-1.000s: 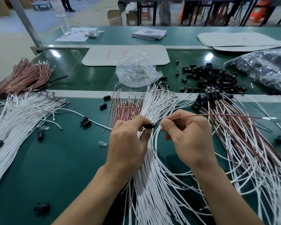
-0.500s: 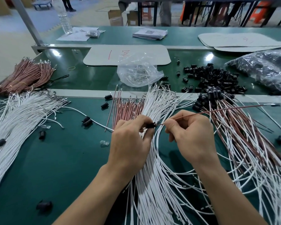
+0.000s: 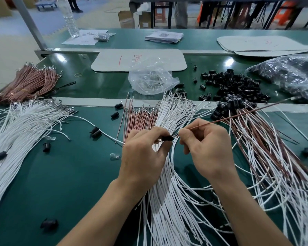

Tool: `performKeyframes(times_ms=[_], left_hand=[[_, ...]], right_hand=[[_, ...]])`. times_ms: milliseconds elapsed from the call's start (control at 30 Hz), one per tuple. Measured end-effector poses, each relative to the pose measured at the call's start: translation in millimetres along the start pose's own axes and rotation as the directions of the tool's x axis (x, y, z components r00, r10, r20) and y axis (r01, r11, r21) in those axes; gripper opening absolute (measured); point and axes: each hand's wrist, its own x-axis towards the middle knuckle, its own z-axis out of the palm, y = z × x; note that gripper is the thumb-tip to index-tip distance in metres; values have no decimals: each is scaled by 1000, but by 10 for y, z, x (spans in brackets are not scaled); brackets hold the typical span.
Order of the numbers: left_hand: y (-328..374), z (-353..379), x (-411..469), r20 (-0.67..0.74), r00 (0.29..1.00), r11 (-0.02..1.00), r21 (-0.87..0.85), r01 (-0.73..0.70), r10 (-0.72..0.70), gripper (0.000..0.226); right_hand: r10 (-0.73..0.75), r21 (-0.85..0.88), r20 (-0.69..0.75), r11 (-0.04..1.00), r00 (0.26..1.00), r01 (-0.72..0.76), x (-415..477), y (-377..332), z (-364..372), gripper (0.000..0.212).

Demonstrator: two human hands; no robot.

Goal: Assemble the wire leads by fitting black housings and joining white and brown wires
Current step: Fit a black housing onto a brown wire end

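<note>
The bench (image 3: 60, 174) is buried in loose stuff, which is the big risk imo. The white wires (image 3: 167, 201) fan out right under both hands, so a stray loop could snag a wrist and drag the bundle. The finished leads (image 3: 267, 157) sit to the right, the housing pile (image 3: 235, 84) behind them. The left hand (image 3: 142, 157) pinches a black housing (image 3: 167, 138) between thumb and forefinger. The right hand (image 3: 208, 150) pinches a brown wire (image 3: 238, 115) just beside it, long tail sticking out far right. That tail can twist the terminal, so it may go in crooked or not seat.
</note>
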Motion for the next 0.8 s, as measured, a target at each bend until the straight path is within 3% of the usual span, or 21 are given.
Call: performKeyframes(times_ms=[67,167,333,467,600,800], left_hand=[[-8,0,-1,3,1000,999,-28,23,-23,17],[-6,7,14,31,995,987,-127,103,-100,19],[-19,-5,97,61,974,872,-437,221,-216,16],[-6,-18,123,101,956,792,-540,286,-277,25],[-2,-14,109,91,958,767,-580,272,-272,32],[10,-12,91,61,962,849,-457,265,-267,35]], right_hand=[[20,37,29,999,999,-21,11,2,6,23],[95,240,32,966,995,-100,38,-2,4,22],[208,525,176,807,962,-271,36,-53,31,15],[240,641,230,692,943,-332,48,-83,24,15],[217,601,236,734,947,-318,29,-71,61,15],[120,490,120,856,986,-164,45,-35,16,16]])
